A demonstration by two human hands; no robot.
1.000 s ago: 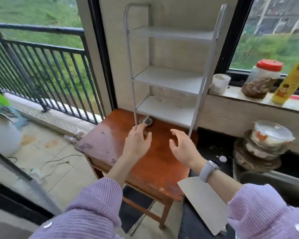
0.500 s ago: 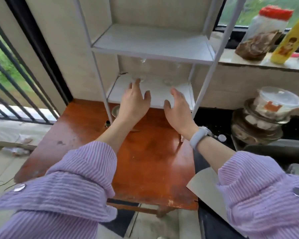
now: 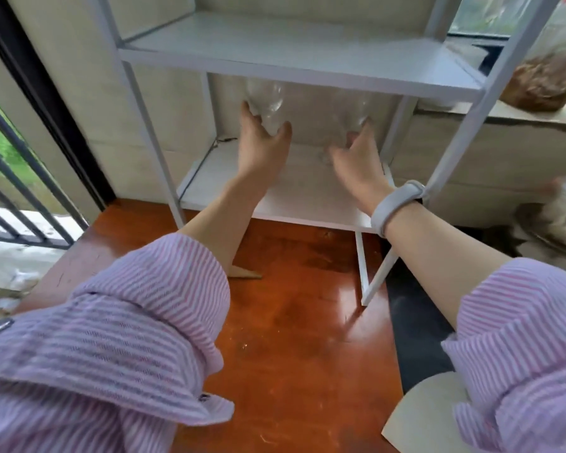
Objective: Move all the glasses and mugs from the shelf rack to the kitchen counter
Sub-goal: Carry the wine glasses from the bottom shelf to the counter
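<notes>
Reaching in from the front edge where half a second ago they hovered, the left hand point(image 3: 262, 148) now wraps one glass point(image 3: 265, 99) and the right hand point(image 3: 356, 158) another glass point(image 3: 353, 112) on the rack's lowest shelf point(image 3: 223, 188), so lift-out seems next.

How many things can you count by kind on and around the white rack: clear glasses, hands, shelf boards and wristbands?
Clear glasses: 2, left glass and right glass
Hands: 2, left hand and right hand
Shelf boards in view: 2
Wristbands: 1
Total: 7
</notes>
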